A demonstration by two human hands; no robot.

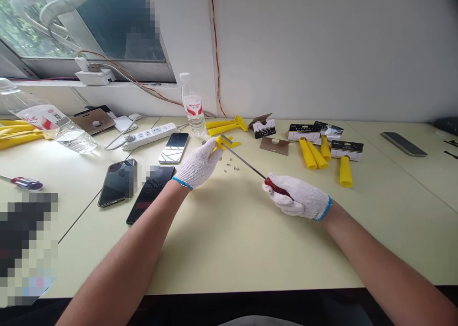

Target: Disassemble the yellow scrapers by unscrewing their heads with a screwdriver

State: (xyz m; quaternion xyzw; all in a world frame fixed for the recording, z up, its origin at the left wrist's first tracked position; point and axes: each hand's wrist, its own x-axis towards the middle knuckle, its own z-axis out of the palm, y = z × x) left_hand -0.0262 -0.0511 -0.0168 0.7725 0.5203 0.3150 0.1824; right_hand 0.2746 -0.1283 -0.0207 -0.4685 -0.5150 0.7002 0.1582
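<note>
While the left hand (pixel 200 166), in a white knit glove, grips a yellow piece (pixel 219 143), the right hand (pixel 298 197), gloved alike, is closed around the red handle of a screwdriver (pixel 246 163). Its shaft slants up from the right hand to the yellow piece, which is held just above the table (pixel 246 254), near the middle of the view.

The work seems partway: the shaft reaches the yellow piece, while several small screws (pixel 234 167) lie loose below it, apparently not fitted. Whether any screw already sits in the yellow piece cannot be told; the glove and shaft hide the spot.

The yellow piece is bright and smooth, with a flat grey strip (pixel 226 139) at its upper side. More yellow shows close on its right, but whether that belongs to it is unclear.

Behind the hands lie yellow handles (pixel 229 124), beside a small bottle (pixel 195 111). To the right are a brown card (pixel 274 146) and yellow tubes (pixel 346 173) with printed cards at their far ends, seemingly untouched. To the left are a power strip (pixel 150 136) and three phones (pixel 173 148); farther out, a big bottle (pixel 53 123) leans near a purple-handled driver (pixel 26 183).
</note>
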